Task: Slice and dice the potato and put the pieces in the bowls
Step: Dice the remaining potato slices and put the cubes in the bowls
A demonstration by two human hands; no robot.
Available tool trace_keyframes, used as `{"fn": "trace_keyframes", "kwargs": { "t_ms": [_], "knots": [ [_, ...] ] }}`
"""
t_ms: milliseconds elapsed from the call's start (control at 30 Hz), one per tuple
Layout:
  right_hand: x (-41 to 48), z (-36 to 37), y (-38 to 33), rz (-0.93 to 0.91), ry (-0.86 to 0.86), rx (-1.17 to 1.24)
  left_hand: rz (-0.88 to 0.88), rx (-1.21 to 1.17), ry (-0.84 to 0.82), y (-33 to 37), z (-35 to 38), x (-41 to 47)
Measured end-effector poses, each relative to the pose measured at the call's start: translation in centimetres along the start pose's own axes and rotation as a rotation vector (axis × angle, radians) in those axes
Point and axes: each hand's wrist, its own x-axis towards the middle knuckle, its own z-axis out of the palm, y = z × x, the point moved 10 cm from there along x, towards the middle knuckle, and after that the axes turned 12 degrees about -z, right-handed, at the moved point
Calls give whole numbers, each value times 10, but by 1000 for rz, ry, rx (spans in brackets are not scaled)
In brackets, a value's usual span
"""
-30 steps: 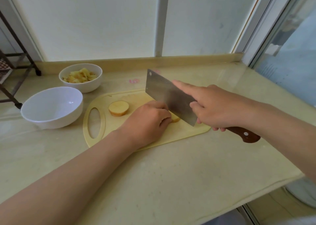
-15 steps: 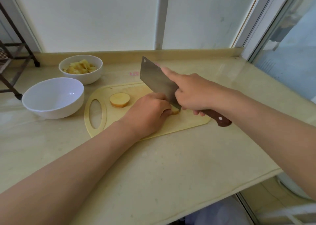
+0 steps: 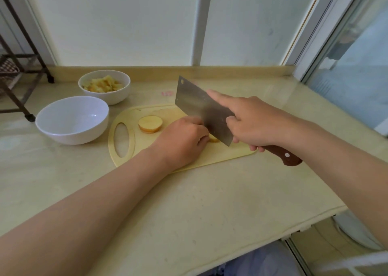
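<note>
Knife (image 3: 202, 109) at the potato piece (image 3: 214, 139)
Right hand (image 3: 254, 122) grips the knife; left hand (image 3: 182, 138) curls round the potato piece on the board (image 3: 231, 156). A round slice (image 3: 150, 123) lies at its ten o'clock.

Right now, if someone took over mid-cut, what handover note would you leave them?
Left hand holds a small potato piece down on the cutting board.
Right hand grips the cleaver, blade close against the left knuckles.
A thick potato round lies uncut on the board.
Done: the far bowl holds cut potato.
Left: finish this piece, cut the round, fill the empty near bowl.
</note>
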Motion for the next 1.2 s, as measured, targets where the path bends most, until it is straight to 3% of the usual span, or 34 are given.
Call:
{"fn": "trace_keyframes", "kwargs": {
  "t_ms": [367,600,1200],
  "knots": [
    [-31,4,-4,82,-195,-214,17,7,28,-1,0,1],
    [26,15,-10,43,-23,-43,32,-2,9,-1,3,0],
    [18,19,-2,27,-49,23,11,36,-6,-1,4,0]
  ]
}}
